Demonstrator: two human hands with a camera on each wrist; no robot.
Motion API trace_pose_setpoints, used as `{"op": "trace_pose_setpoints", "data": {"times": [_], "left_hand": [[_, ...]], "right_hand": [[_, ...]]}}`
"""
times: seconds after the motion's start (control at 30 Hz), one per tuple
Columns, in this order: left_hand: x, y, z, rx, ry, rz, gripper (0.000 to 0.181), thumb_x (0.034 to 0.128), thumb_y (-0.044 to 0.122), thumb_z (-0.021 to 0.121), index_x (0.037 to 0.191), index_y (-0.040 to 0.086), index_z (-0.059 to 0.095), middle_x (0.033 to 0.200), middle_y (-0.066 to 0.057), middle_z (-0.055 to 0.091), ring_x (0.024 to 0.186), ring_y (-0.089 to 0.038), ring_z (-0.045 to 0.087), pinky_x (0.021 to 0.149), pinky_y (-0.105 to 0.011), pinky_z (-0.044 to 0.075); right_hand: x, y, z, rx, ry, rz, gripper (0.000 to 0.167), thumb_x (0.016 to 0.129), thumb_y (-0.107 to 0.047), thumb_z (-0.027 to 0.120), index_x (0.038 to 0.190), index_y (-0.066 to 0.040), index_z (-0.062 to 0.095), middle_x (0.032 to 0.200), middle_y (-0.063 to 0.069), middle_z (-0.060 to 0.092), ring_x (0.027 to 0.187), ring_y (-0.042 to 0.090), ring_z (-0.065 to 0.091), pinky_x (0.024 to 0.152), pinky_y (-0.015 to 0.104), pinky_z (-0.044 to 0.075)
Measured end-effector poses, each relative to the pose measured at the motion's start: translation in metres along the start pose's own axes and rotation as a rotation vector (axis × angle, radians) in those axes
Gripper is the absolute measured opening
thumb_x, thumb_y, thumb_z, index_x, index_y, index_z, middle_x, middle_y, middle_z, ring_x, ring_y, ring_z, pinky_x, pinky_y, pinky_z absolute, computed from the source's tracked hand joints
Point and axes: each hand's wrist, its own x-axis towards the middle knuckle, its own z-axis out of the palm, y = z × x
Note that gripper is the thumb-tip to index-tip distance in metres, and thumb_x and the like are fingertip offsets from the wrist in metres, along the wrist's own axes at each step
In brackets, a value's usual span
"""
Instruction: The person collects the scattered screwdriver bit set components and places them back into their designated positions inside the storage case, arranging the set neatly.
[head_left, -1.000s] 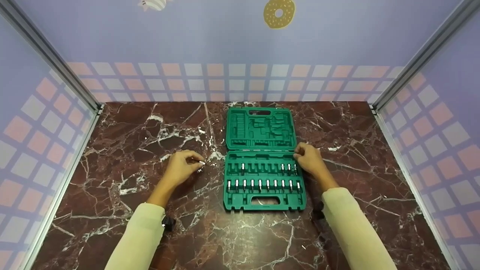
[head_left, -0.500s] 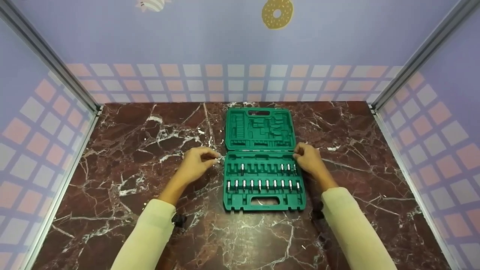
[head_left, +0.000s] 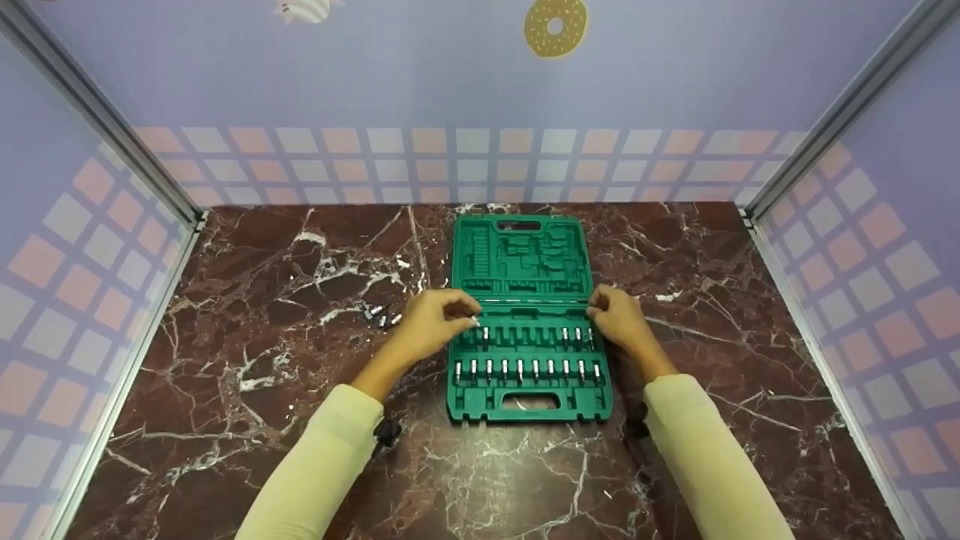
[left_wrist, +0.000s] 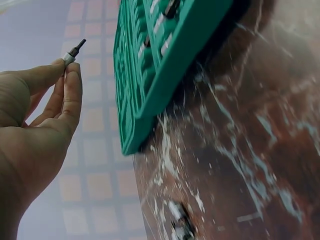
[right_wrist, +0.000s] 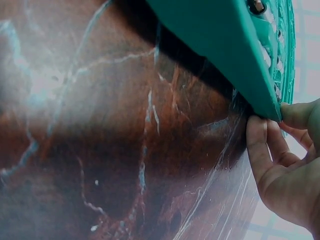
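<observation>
A green tool case lies unfolded on the marble-patterned table, its lid half toward the back. Between thumb and fingertips my left hand pinches a small bit socket, silver at the base with a thin dark tip. That hand is over the left end of the case's upper slot row. At the right edge near the hinge, my right hand pinches the case wall between thumb and fingers. Silver bit sockets fill the lower row; the upper row has one on the left and several on the right.
Several loose bit sockets lie on the table left of the case, behind my left wrist. The lid has moulded recesses. Patterned walls enclose the table at the back and both sides.
My left hand has moved right with the bit socket, from the table to above the case's upper left. The loose sockets have come into view. My right hand stays at the case's edge.
</observation>
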Motion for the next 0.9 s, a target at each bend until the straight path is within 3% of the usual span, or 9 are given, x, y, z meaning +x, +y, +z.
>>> {"op": "trace_pose_setpoints", "data": {"times": [0.3,0.47,0.9], "left_hand": [[0.019,0.019,0.028,0.013,-0.111,0.039,0.012,0.0931,0.005,0.075,0.105,0.004,0.076,0.108,-0.012,0.074,0.095,-0.021,0.071,0.085,-0.033,0.06],[0.034,0.027,0.047,0.042,-0.163,0.03,0.014,0.0942,0.005,0.074,0.108,0.003,0.076,0.107,-0.008,0.072,0.095,-0.018,0.07,0.083,-0.03,0.06],[0.062,0.032,0.08,0.117,-0.27,0.045,0.013,0.0949,0.001,0.072,0.107,0.0,0.075,0.103,-0.01,0.074,0.097,-0.022,0.069,0.084,-0.036,0.059]], "right_hand": [[0.0,0.001,0.0,-0.007,0.019,-0.011,0.004,0.095,-0.004,0.065,0.092,-0.002,0.064,0.086,0.015,0.067,0.08,0.028,0.057,0.074,0.043,0.049],[0.001,0.002,0.0,-0.006,0.021,-0.002,0.004,0.096,-0.004,0.064,0.092,-0.002,0.063,0.089,0.015,0.068,0.081,0.028,0.058,0.075,0.045,0.05],[-0.001,0.0,0.002,0.006,0.018,-0.011,0.005,0.097,-0.004,0.065,0.093,-0.002,0.063,0.093,0.017,0.068,0.083,0.03,0.058,0.078,0.048,0.05]]}}
